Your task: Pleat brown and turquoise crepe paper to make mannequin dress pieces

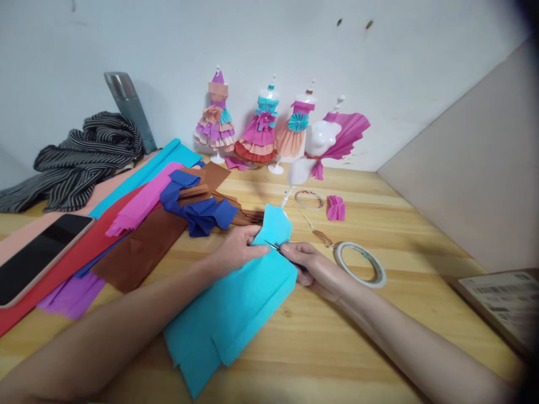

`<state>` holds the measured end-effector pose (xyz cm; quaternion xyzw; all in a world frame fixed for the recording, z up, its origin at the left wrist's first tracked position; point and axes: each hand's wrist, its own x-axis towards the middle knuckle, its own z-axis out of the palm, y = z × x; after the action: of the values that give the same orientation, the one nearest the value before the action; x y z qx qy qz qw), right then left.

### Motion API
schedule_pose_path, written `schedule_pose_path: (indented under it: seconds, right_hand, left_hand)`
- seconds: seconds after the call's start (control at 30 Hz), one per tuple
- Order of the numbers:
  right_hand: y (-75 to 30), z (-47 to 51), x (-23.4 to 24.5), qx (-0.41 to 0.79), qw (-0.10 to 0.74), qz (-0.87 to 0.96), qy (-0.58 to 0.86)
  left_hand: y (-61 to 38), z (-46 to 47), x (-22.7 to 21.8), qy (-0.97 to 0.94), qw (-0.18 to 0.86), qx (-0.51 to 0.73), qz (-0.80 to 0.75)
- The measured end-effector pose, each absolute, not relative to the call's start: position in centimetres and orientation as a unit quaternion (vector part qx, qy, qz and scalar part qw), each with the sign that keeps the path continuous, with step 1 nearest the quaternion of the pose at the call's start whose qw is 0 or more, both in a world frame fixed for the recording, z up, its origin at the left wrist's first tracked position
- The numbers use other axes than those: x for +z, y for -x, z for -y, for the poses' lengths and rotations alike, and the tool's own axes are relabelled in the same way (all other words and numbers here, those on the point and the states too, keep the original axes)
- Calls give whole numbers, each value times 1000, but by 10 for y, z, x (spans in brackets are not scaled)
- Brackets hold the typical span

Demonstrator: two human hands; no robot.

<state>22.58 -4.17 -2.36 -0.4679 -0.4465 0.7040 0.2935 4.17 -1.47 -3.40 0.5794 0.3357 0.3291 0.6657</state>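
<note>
Left hand (pixel 236 248)'s pinching turquoise crepe paper (pixel 240 308), right hand (pixel 310 264)'s gripping scissors (pixel 274 247), cut looks partway done, some left.

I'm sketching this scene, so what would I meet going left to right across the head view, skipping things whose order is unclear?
Phone → folded pink paper → left hand → right hand → white tape roll → labelled box.

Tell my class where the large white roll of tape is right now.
In the head view, the large tape roll lies on the wooden table right of centre, beside the right hand and nearer the camera than the small pink piece.
</note>
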Motion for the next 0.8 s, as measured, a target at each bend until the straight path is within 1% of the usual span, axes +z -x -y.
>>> schedule_pose_path:
  seconds: [0.57,0.8]
  right_hand:
    - [-224,45,-29,674,325,449,488]
    - [-224,45,-25,679,331,447,479]
  left_hand:
    - [-41,14,-33,-574,676,326,-327]
    - [-40,14,-26,-599,585,365,-407]
